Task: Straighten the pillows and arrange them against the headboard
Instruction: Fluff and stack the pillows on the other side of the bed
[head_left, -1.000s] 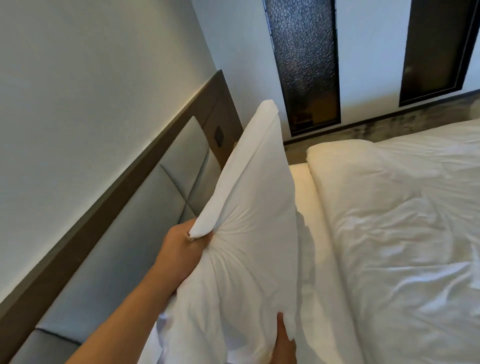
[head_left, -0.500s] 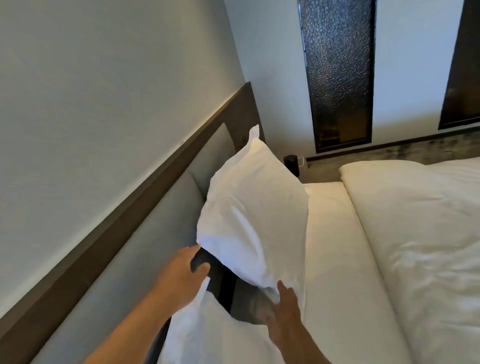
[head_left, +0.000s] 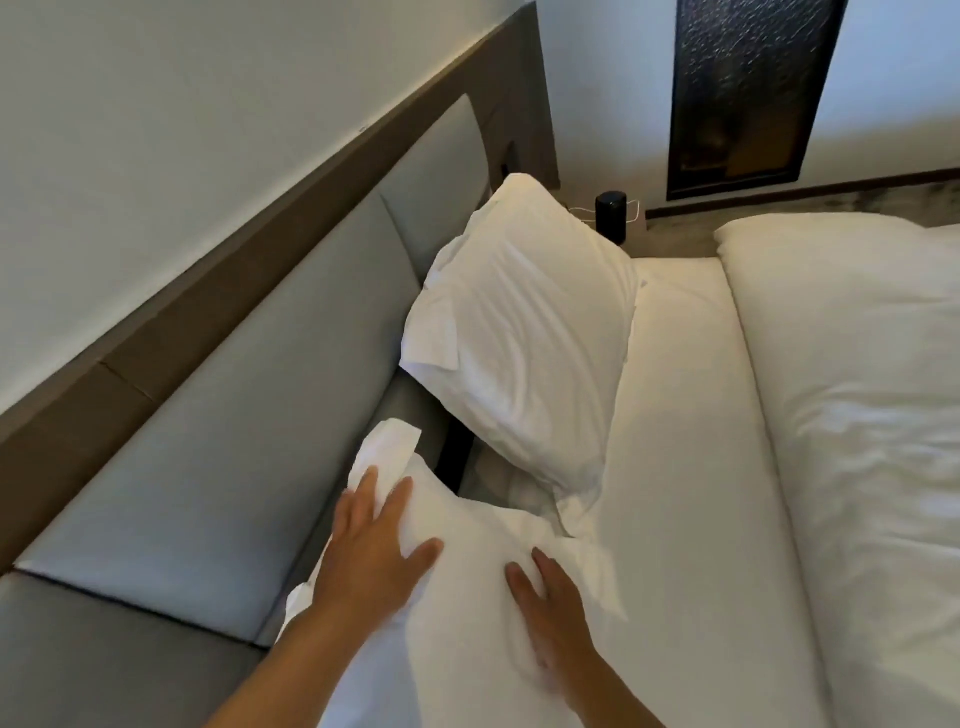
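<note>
Your left grip (head_left: 375, 551) and right grip (head_left: 553, 605) both lie flat on the near pillow (head_left: 467, 571). Left of your grips runs the headboard (head_left: 218, 395). Beyond them the far pillow (head_left: 524, 338) leans on it. The mattress (head_left: 691, 467) lies right of your grips, the duvet (head_left: 857, 415) farther right.

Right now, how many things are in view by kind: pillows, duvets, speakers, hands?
Pillows: 2, far pillow and near pillow
Duvets: 1, duvet
Speakers: 1, black speaker
Hands: 2, left hand and right hand, both flat on the near pillow
Total: 6
</note>
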